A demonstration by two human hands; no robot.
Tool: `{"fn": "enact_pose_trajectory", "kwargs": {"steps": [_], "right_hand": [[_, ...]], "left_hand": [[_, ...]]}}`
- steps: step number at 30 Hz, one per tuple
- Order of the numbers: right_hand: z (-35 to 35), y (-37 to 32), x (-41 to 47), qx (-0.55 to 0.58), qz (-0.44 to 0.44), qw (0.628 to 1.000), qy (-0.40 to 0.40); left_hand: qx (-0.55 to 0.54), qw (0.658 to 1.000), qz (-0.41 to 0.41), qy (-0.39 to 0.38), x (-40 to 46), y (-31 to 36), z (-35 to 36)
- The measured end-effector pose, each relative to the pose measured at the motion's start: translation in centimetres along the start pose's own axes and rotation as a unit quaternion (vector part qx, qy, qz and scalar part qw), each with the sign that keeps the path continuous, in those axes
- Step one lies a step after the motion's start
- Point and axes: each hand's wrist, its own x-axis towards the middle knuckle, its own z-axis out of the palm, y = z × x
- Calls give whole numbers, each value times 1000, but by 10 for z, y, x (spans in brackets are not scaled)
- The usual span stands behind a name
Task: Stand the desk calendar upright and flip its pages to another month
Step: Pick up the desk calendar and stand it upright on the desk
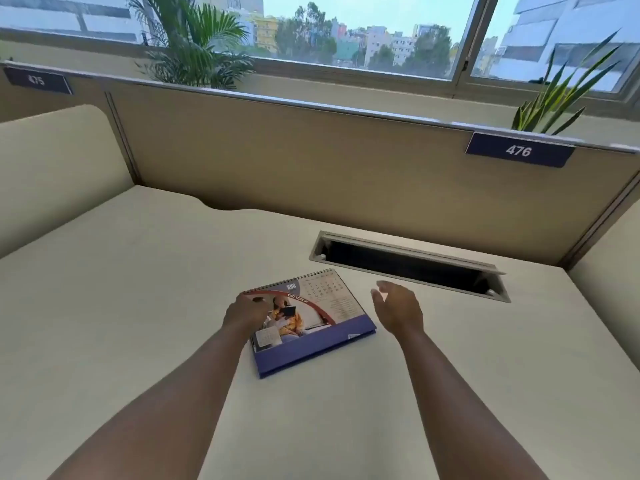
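The desk calendar (311, 317) lies flat on the cream desk (138, 306), spiral binding at its far edge and blue card base toward me. The top page carries a photo and a month grid. My left hand (244, 313) rests on the calendar's left part with the fingers curled down onto the page; whether it grips the edge I cannot tell. My right hand (398, 308) hovers just right of the calendar, fingers apart and holding nothing, a small gap away from its right edge.
An open cable slot (408, 265) with a raised flap cuts into the desk behind the calendar. A beige partition (311, 157) with a blue tag "476" (518, 150) closes the back. A padded side panel (52, 161) stands at the left. Plants stand behind the partition.
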Motion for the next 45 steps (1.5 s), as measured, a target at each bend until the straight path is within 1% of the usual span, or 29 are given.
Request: {"fn": "enact_pose_trajectory", "kwargs": {"steps": [4,7,10,12,15,17,20,26,30,33,35,37,40,43,45], "right_hand": [[22,15,-2,48,88,989,-112],[37,23,2,74,131,975,-161],[48,23,7,107,158,968,-165],[52,21,9,127,183,964,-146],[56,18,12,110,198,964,-140],[56,17,14,102,206,963,-139],[54,16,16,104,206,963,-139],[40,23,10,204,219,942,-151],[22,29,-1,299,215,917,-155],[5,29,-7,324,206,908,-166],[-9,27,-9,384,208,885,-163],[-24,26,-10,450,206,858,-139],[-43,23,-12,503,196,838,-73],[-54,24,-16,543,178,819,-42],[-58,24,-23,558,162,814,-31]], "left_hand": [[-22,996,-89,-10,3,-13,14],[-22,993,-112,-12,9,-14,17],[-51,990,-130,-37,18,-15,18],[-61,989,-137,-18,20,-17,19],[-59,992,-114,14,22,-22,20],[-65,993,-98,8,26,-25,21],[-125,989,-79,-5,29,-27,20],[-245,968,-38,-36,20,-16,13],[-314,946,19,-72,8,-3,5],[-319,940,66,-106,-2,7,0],[-314,935,90,-137,-9,14,-3],[-300,930,122,-176,-17,20,-4],[-274,925,152,-215,-29,26,-8],[-273,922,150,-228,-36,29,-9],[-270,925,146,-223,-42,32,-10]]}}
